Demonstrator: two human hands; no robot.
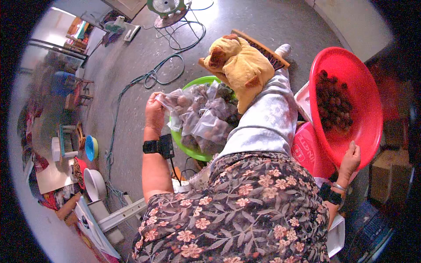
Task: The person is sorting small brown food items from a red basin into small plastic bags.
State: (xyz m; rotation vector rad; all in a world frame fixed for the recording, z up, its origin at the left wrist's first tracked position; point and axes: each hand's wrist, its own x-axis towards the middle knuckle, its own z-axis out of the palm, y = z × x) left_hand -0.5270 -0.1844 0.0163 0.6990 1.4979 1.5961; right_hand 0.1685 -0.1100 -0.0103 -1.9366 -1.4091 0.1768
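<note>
My left hand (154,110) is closed on the gathered edge of a clear plastic bag (177,100) with round brown items inside. That bag lies among several similar filled bags (213,123) in a green basin (189,152). My right hand (350,161) grips the lower rim of a tilted red basin (365,121). Dark brown, roundish pieces (334,105) lie inside the red basin. A yellow plush dog (248,65) rests by my outstretched leg, between the two basins.
A wooden-edged board with dark bristles (263,49) lies past the plush. Green cable (154,72) winds over the floor to a fan (166,6). Small basins (95,184) and a metal rail (121,215) are on the left; a pink bag (306,148) stands beneath the red basin.
</note>
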